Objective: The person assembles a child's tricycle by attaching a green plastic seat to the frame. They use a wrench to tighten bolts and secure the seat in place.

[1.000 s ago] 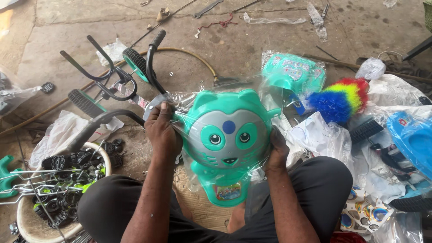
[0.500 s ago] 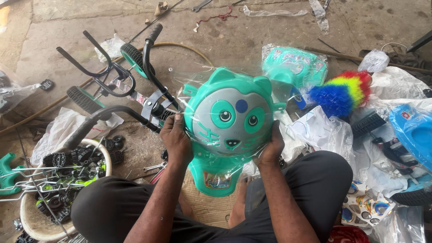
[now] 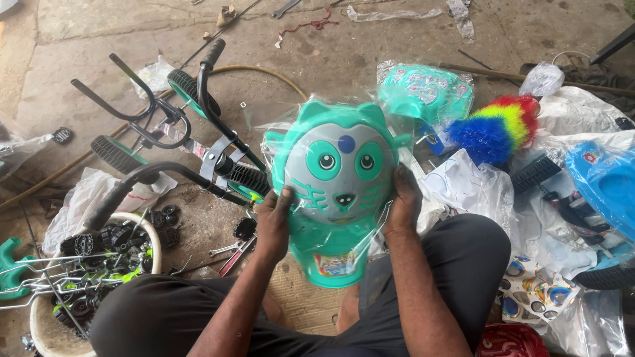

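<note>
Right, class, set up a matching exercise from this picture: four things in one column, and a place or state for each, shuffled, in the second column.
Things:
1. cat-face panel
2. rainbow duster
3. blue plastic part
4. white tub

Places or states:
A. at the far right edge, among plastic bags
B. wrapped in clear film, held by the left hand and right hand
C. lower left, full of small black wheels and rods
D. on the floor to the upper right of the panel

Pairs: 1-B, 2-D, 3-A, 4-C
</note>
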